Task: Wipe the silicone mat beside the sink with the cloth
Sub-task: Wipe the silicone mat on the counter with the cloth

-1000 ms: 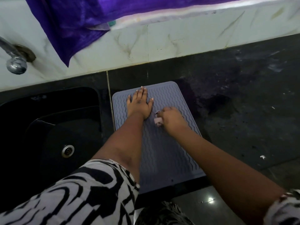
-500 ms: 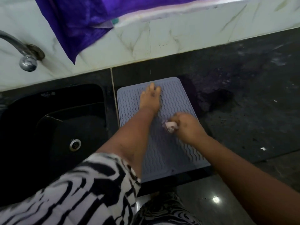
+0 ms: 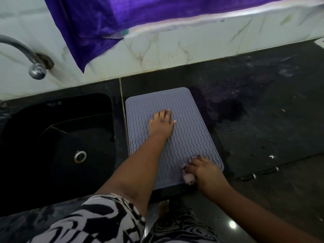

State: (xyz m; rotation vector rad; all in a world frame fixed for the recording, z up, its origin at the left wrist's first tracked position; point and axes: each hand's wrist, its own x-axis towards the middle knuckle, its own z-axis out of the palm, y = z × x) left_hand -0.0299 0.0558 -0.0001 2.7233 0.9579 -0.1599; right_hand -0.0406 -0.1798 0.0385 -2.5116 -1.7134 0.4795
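Pale pink cloth (image 3: 189,178), bunched small, sits in my right hand (image 3: 203,170), fingers curled round it, at the lower right corner of the silicone mat (image 3: 189,137), low and right of frame centre. Most of the cloth is hidden under my palm; only a wad shows at its left side.

From this grip, the unwiped run of the mat lies up-frame and slightly left. The grey, wave-ribbed mat is a rectangle whose long axis runs from the near counter edge toward the tiled wall. It lies flat on the dark counter (image 3: 263,120), just right of the black sink (image 3: 57,137).

Farther up the mat, my left hand (image 3: 162,124) presses flat on the upper middle, fingers straight and holding nothing. I judge it anchors the mat. The next stroke should travel along the long axis, up the right-hand strip that the left hand leaves free.
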